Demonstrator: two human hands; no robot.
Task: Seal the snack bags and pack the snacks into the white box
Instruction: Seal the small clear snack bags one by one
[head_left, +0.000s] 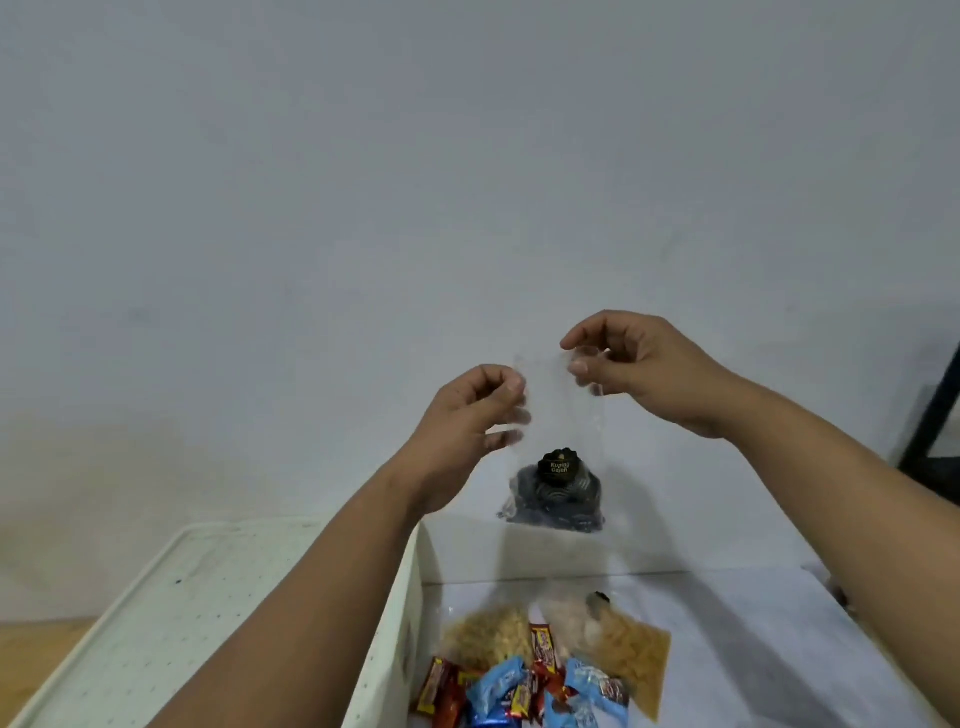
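Clear plastic formed the snack bag (563, 415) that was held up in front of a pale wall (363, 182), above the white box (410, 597). Its top edge was pinched at one corner by the left hand (467, 415), thumb and forefinger closed on the film with the other fingers (506, 439) curled behind it. The opposite corner was gripped by the right hand (634, 364), whose thumb and forefinger were likewise pressed together on the plastic. Dark swirled crackers (558, 501) were gathered at the bottom of the bag, under a black label (560, 466) printed with gold lettering. Whether the bag's mouth was already sealed could not be told, since the film was nearly invisible against the wall.

Inside the white box, below the hanging bag, other snacks were seen: two bags of yellowish crisps (491, 636), a bag of pale crackers (566, 618), red wrapped bars (441, 691) and light blue packets (496, 686), all lying together near the box's left wall. A white perforated lid (171, 623) was laid flat just beside the box on the left. A dark frame (935, 415) was visible at the right edge.
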